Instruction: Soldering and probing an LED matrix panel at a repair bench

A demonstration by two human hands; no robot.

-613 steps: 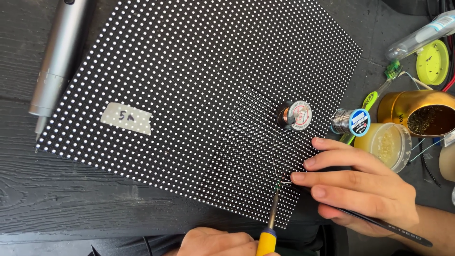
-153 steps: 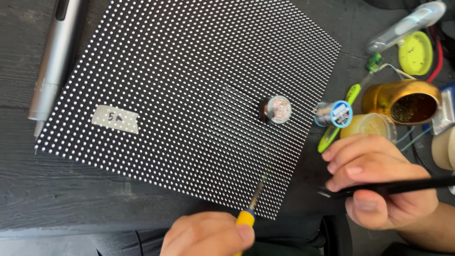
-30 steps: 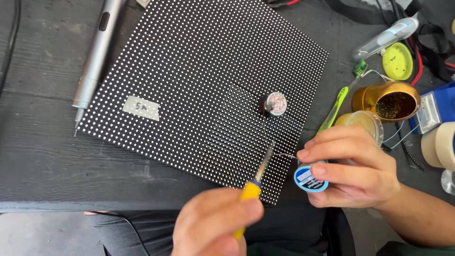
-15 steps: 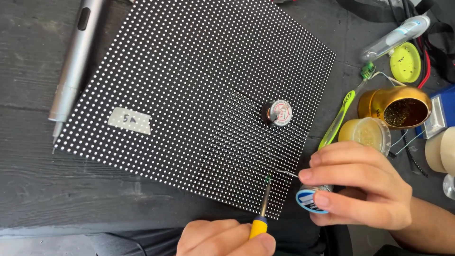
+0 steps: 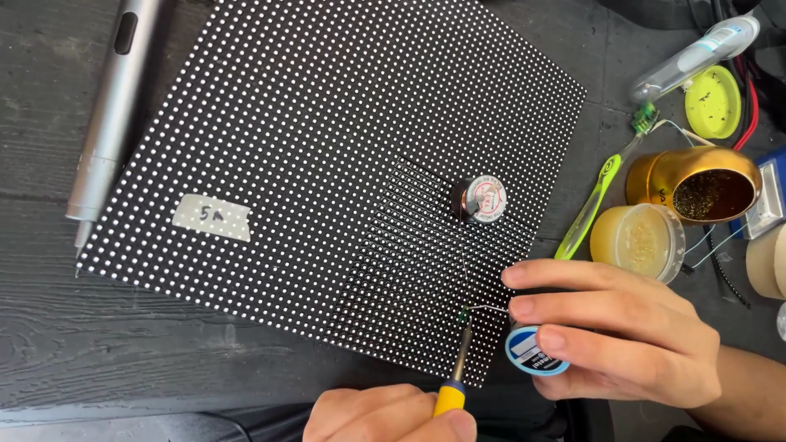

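Black with rows of white dots, the panel (image 5: 327, 164) fills the middle of the frame on a dark wooden table (image 5: 49, 344), and we are working near its lower right edge. Our left hand (image 5: 389, 416), at the bottom centre, is closed around the yellow handle of a soldering iron (image 5: 455, 372), whose tip points up onto the panel. Our right hand (image 5: 614, 336), at the lower right, has its fingers (image 5: 565, 278) curled around a small spool of solder (image 5: 532, 354) with a blue-and-white end, and a thin wire (image 5: 485, 308) runs from it leftward to meet the iron's tip. A second small spool (image 5: 481, 200) lies on the panel just above the work spot.

To do this well, we judge that the tip should sit on one dot only, with the wire fed in short touches, so that no solder bridges to the neighbouring rows. We should brace both wrists on the table and lift the wire away before the iron.

At the right of the frame stand a gold tin (image 5: 704, 184), a pale jar of paste (image 5: 637, 241) and a green tool (image 5: 591, 205). A grey pen-shaped driver (image 5: 110, 123) lies at the upper left, and a strip of tape (image 5: 211, 217) sits on the panel's left part.
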